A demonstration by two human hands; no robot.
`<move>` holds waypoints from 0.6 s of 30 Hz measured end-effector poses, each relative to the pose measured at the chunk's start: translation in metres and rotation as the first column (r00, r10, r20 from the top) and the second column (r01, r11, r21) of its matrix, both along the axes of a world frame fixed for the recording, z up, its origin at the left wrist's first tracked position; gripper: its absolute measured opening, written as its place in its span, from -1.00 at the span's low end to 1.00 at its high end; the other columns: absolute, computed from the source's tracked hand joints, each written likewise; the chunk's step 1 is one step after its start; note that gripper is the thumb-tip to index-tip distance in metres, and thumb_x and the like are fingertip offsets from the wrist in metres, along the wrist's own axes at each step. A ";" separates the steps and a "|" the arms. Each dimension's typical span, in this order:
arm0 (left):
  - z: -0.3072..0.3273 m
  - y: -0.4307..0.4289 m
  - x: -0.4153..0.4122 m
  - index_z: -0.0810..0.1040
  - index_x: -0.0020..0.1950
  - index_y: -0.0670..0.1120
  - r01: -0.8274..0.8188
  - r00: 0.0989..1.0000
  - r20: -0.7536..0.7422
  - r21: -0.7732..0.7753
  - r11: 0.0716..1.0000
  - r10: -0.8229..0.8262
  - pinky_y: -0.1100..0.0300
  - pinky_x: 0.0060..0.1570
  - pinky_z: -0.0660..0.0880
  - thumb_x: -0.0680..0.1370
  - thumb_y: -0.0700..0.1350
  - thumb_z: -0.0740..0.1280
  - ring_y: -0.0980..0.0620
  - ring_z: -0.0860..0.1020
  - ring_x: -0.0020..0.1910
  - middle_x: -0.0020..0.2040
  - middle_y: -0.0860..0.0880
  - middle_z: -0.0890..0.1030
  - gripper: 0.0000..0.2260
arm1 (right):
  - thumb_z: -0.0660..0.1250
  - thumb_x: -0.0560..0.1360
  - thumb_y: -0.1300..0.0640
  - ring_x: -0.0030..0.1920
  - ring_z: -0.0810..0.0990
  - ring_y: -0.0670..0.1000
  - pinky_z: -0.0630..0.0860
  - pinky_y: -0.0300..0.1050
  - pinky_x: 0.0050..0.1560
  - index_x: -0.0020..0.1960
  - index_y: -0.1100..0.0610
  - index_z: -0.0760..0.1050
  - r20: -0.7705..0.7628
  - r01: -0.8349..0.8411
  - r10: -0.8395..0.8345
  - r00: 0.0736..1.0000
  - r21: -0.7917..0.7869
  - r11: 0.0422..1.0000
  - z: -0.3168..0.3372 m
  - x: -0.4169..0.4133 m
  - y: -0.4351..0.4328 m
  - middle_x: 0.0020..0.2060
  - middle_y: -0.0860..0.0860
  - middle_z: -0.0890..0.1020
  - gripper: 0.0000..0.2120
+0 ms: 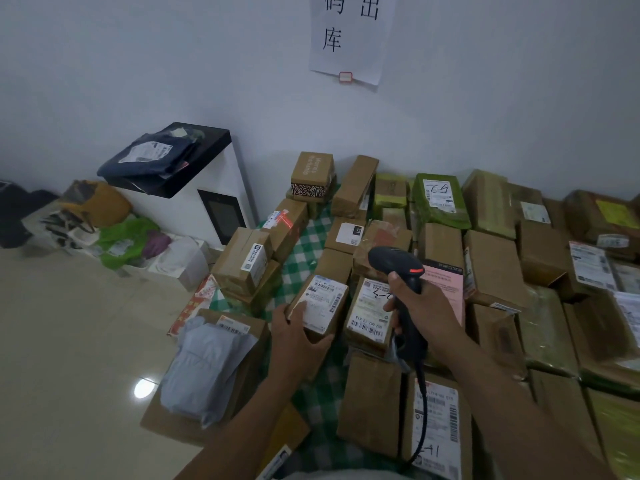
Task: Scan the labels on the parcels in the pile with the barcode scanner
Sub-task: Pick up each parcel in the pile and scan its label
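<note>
My right hand (420, 308) grips a black barcode scanner (398, 268) with an orange trigger, its head raised over the pile and its cable trailing down toward me. My left hand (294, 336) holds the near end of a small cardboard parcel (320, 306), thumb on its white label. Right beside it lies another labelled parcel (369, 315) with handwriting, partly hidden by the scanner hand. Several brown cardboard parcels cover a green-and-white checked cloth (301, 258).
A grey plastic mailer (204, 365) lies on a flat box at the left. Green-wrapped parcels (440, 199) sit at the back by the wall. A white cabinet (214, 202) with dark bags on top stands left. Tiled floor (69, 341) stretches to the left.
</note>
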State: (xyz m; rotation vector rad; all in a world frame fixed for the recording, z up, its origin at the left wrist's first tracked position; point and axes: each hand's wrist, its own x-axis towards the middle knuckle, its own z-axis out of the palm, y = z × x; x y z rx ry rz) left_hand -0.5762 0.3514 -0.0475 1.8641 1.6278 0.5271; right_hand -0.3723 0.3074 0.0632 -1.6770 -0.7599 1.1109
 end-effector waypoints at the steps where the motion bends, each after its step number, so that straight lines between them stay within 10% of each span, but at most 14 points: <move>1: -0.002 0.001 0.001 0.16 0.55 0.03 0.035 0.999 -0.034 -0.015 0.999 -0.035 0.07 0.43 0.27 0.45 0.18 0.46 -0.10 0.15 0.50 0.52 -0.07 0.05 -0.21 | 0.32 0.56 -0.07 -0.48 0.54 0.04 0.53 -0.09 -0.44 0.02 0.19 0.53 0.004 -0.014 0.014 1.000 -0.006 1.000 0.000 -0.001 0.000 -0.22 0.23 0.66 -0.70; 8: -0.013 -0.008 -0.032 -0.19 0.61 -0.02 0.128 0.968 -0.188 -0.205 0.970 -0.168 0.02 0.47 0.17 0.42 0.18 0.48 -0.12 0.13 0.54 0.58 -0.11 0.04 0.04 | 0.33 0.55 -0.08 -0.43 0.55 0.05 0.51 -0.07 -0.35 -0.05 0.19 0.55 0.056 -0.126 0.129 0.990 -0.050 0.991 -0.002 -0.011 -0.007 -0.28 0.18 0.67 -0.69; 18: -0.030 -0.062 -0.096 0.55 0.17 0.13 0.205 0.959 -0.126 -0.311 0.928 -0.254 0.01 0.22 0.50 0.47 -0.07 0.40 -0.16 0.52 0.22 0.29 -0.15 0.48 -0.72 | 0.33 0.56 -0.05 -0.46 0.51 0.05 0.50 -0.13 -0.45 -0.14 0.26 0.53 0.021 -0.218 0.219 0.975 -0.048 0.975 -0.006 -0.044 -0.032 -0.35 0.19 0.61 -0.65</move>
